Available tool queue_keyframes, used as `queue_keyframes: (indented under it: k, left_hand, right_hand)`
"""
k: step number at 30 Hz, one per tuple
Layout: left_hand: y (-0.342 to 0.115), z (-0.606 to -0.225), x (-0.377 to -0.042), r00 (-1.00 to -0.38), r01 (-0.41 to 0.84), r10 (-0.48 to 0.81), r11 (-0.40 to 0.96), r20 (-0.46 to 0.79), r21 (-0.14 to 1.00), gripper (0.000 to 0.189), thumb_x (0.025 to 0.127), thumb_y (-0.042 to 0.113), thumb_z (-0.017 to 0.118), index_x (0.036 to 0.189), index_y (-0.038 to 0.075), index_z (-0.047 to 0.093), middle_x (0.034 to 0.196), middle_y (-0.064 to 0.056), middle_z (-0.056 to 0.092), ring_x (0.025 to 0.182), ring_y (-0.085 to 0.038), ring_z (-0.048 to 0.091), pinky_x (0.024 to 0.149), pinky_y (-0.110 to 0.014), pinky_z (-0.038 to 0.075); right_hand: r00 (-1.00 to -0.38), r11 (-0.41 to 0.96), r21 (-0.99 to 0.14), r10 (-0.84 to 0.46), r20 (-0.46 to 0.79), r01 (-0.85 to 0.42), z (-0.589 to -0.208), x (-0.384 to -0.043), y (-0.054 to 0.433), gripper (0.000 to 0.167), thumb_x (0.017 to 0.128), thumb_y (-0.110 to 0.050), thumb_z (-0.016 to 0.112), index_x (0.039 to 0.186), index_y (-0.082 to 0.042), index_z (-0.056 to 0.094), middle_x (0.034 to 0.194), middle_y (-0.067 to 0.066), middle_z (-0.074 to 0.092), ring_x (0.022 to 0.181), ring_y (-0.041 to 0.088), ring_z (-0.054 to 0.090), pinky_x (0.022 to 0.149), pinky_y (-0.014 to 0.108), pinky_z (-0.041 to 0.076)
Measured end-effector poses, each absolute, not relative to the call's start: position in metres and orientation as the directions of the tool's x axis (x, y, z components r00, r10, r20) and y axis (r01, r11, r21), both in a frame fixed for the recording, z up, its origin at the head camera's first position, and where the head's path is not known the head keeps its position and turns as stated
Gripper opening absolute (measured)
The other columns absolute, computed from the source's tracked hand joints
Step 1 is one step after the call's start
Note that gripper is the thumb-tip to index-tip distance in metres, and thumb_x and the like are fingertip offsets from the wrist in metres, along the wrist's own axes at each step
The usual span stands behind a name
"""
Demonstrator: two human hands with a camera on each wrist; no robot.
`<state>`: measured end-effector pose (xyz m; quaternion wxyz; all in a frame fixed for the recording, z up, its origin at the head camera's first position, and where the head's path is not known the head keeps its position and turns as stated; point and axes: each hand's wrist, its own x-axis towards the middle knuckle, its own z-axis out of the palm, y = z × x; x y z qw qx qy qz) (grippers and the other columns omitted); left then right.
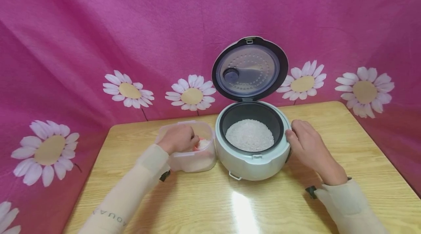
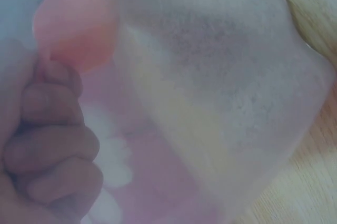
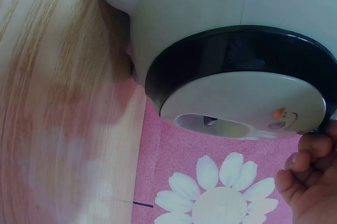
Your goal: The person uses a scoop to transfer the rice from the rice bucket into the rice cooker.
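Note:
My left hand (image 1: 179, 139) reaches down into a clear plastic box (image 1: 192, 163) on the table and grips the handle of an orange-pink scoop (image 2: 84, 19). Curled fingers (image 2: 55, 145) show through the box's hazy wall in the left wrist view. White rice (image 1: 204, 144) lies in the box beside the scoop. Right of it stands a pale rice cooker (image 1: 251, 170), its lid (image 1: 251, 69) raised and a mound of rice (image 1: 250, 135) in its dark inner pot (image 1: 231, 117). My right hand (image 1: 306, 148) holds the cooker's right side, thumb at the rim.
Both containers stand side by side near the back edge of the wooden table (image 1: 210, 204). Close behind hangs a pink cloth (image 1: 158, 36) with large white daisies. A small wire loop (image 1: 235, 176) sticks out low at the cooker's front.

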<state>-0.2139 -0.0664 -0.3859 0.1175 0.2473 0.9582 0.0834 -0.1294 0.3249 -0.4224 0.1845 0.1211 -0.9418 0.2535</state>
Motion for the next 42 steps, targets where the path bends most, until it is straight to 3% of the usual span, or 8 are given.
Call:
queue_keyframes:
  k: [7,13,23,27,34,42]
  left_hand:
    - [-0.072,-0.382,-0.213,-0.858,0.433,0.479,0.87,-0.189,0.237,0.04,0.099,0.026,0.054,0.061,0.019,0.062,0.056,0.007,0.042,0.06,-0.012,0.045,0.065,-0.028,0.04]
    - [-0.075,-0.376,-0.211,-0.864,0.401,0.463,0.871,-0.2,0.283,0.043,0.1,0.027,0.053,0.059,0.018,0.055,0.055,0.006,0.037,0.056,-0.012,0.039,0.059,-0.027,0.035]
    - [-0.083,-0.368,-0.205,-0.874,0.417,0.471,0.852,-0.118,0.315,0.043,0.099,0.025,0.053,0.057,0.02,0.048,0.056,0.007,0.035,0.056,-0.01,0.037,0.058,-0.026,0.033]
    - [-0.087,-0.364,-0.203,-0.868,0.435,0.488,0.836,-0.09,0.335,0.042,0.1,0.024,0.053,0.058,0.019,0.05,0.057,0.007,0.036,0.056,-0.009,0.038,0.059,-0.026,0.034]
    - [-0.095,-0.36,-0.201,-0.871,0.442,0.488,0.824,-0.05,0.354,0.037,0.101,0.024,0.051,0.068,0.016,0.067,0.055,0.007,0.036,0.053,-0.009,0.035,0.056,-0.025,0.031]
    - [-0.104,-0.355,-0.199,-0.881,0.425,0.472,0.814,-0.025,0.396,0.041,0.101,0.023,0.051,0.063,0.014,0.063,0.054,0.006,0.031,0.05,-0.009,0.029,0.055,-0.025,0.029]
  right_hand:
    - [-0.904,0.842,-0.433,-0.138,0.405,-0.323,-0.422,-0.129,0.324,0.014,0.103,-0.018,0.049,0.091,-0.01,0.051,0.082,0.004,0.046,0.084,0.018,0.043,0.07,0.032,0.037]
    - [-0.904,0.847,-0.426,-0.137,0.405,-0.319,-0.423,-0.129,0.325,0.014,0.103,-0.018,0.049,0.092,-0.009,0.051,0.083,0.005,0.046,0.084,0.018,0.042,0.07,0.032,0.037]
    - [-0.901,0.848,-0.421,-0.137,0.412,-0.321,-0.423,-0.129,0.324,0.015,0.103,-0.018,0.05,0.091,-0.009,0.051,0.083,0.005,0.046,0.083,0.019,0.043,0.07,0.032,0.037]
    - [-0.907,0.848,-0.427,-0.134,0.4,-0.314,-0.422,-0.129,0.323,0.014,0.103,-0.018,0.05,0.092,-0.009,0.052,0.084,0.005,0.046,0.084,0.019,0.044,0.07,0.033,0.038]
    - [-0.913,0.847,-0.435,-0.13,0.387,-0.305,-0.422,-0.129,0.323,0.014,0.103,-0.02,0.05,0.093,-0.01,0.052,0.084,0.005,0.047,0.085,0.019,0.044,0.069,0.032,0.039]
    - [-0.905,0.844,-0.433,-0.133,0.404,-0.317,-0.422,-0.129,0.323,0.015,0.103,-0.019,0.05,0.092,-0.009,0.051,0.083,0.005,0.046,0.084,0.018,0.043,0.069,0.031,0.037]
